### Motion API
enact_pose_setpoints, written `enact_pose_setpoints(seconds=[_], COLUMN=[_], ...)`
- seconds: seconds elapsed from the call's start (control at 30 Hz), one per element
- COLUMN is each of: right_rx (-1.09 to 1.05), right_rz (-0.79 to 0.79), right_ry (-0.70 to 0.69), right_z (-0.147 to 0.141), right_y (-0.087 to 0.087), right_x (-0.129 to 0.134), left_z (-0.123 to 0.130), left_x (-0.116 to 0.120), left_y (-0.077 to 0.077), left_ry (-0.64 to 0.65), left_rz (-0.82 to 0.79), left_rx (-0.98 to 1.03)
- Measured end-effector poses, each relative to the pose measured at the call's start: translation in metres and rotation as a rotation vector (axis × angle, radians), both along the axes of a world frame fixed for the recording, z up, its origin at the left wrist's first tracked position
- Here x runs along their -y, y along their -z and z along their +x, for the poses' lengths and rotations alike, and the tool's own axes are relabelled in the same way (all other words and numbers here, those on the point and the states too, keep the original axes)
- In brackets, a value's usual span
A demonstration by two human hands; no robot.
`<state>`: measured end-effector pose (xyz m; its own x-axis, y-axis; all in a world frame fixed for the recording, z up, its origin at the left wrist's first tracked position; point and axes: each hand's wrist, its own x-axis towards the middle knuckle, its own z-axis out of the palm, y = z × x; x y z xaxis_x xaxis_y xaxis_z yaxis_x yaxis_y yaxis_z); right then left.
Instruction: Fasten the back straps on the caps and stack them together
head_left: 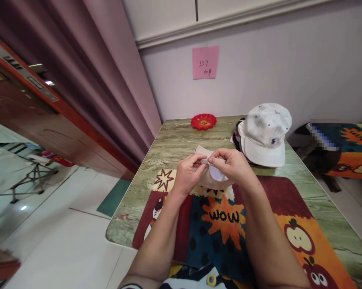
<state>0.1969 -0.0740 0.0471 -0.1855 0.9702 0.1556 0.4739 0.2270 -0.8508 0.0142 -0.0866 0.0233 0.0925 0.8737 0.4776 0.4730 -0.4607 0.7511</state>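
Note:
A beige cap (210, 181) rests on the patterned mat (196, 245), its white inside partly showing. My left hand (187, 173) pinches one side of a small light strap (204, 161) at the cap's edge. From the other side, my right hand (233, 165) grips the strap with thumb and forefinger, and its fingers hide part of the cap. The two hands almost meet over the cap. Whether the strap is fastened cannot be made out.
White caps (267, 134) sit stacked over darker ones at the table's back right. A red scalloped dish (203, 121) stands near the wall, below a pink note (205, 62). Left of the green wood-grain table (123, 224) are a curtain (114, 72) and a door edge (78, 124).

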Motion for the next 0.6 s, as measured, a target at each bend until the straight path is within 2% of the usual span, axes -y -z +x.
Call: enact_pose_setpoints(seconds=[0.3, 0.6], right_rx=[-0.117, -0.167], right_rz=[-0.065, -0.108], right_ry=[-0.089, -0.133], right_z=[0.024, 0.019], right_y=[0.001, -0.001], right_x=[0.0, 0.002], left_z=[-0.009, -0.009], left_x=[0.002, 0.006], left_y=[-0.004, -0.007], left_ry=[-0.054, -0.014], left_rz=[0.02, 0.078], left_rx=[-0.004, -0.114])
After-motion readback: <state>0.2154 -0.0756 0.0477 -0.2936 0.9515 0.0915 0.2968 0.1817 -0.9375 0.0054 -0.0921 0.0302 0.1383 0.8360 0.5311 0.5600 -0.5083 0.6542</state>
